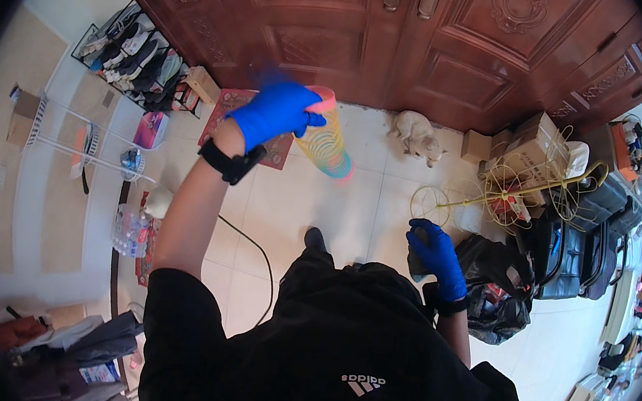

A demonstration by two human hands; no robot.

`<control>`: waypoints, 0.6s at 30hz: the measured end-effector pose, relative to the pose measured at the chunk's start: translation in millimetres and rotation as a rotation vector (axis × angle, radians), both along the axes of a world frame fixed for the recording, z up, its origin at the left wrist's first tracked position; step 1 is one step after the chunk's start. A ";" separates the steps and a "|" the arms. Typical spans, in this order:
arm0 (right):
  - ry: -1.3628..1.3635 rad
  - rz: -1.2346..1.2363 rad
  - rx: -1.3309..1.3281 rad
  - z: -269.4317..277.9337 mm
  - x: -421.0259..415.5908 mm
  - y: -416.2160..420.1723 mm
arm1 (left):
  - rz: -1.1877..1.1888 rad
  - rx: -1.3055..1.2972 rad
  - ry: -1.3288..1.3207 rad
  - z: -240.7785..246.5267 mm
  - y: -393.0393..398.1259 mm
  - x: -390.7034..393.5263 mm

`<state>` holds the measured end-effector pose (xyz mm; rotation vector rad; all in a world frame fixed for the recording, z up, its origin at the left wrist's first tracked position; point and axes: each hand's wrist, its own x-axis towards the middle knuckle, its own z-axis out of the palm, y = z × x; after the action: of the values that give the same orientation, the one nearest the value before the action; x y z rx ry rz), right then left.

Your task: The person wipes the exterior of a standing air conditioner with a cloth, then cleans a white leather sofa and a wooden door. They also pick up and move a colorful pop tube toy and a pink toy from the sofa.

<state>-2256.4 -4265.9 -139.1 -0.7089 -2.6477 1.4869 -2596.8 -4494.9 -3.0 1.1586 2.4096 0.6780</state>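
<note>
My left hand, in a blue glove, grips the pink top end of a rainbow plastic spring toy. The toy's yellow coils stretch down from the hand to teal and a blurred pink lower end, above the tiled floor. Low at my right side, my right hand, also gloved in blue, is closed around a dark grey object. The glove and the dark clothing hide part of that object, and I cannot tell what it is.
A pale dog lies by the carved wooden double door. A yellow wire stand, cardboard boxes and a black plastic bag stand at right. On the left are a shoe rack and a cable.
</note>
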 end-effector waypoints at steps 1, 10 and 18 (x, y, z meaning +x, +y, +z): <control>-0.034 -0.016 -0.010 4.1 -10.5 -2.3 | -0.008 0.047 -0.045 -5.5 0.1 -1.4; 0.007 -0.041 0.025 32.2 -74.5 -61.3 | -0.114 0.151 0.033 -33.5 -20.2 -49.4; -0.084 -0.056 0.025 31.4 -84.7 -89.7 | -0.057 0.369 0.225 -55.8 -19.8 -73.4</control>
<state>-2341.1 -4355.6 -107.7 -0.8544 -2.6781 1.4382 -2670.2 -4514.7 -58.8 1.5137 2.4875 1.0569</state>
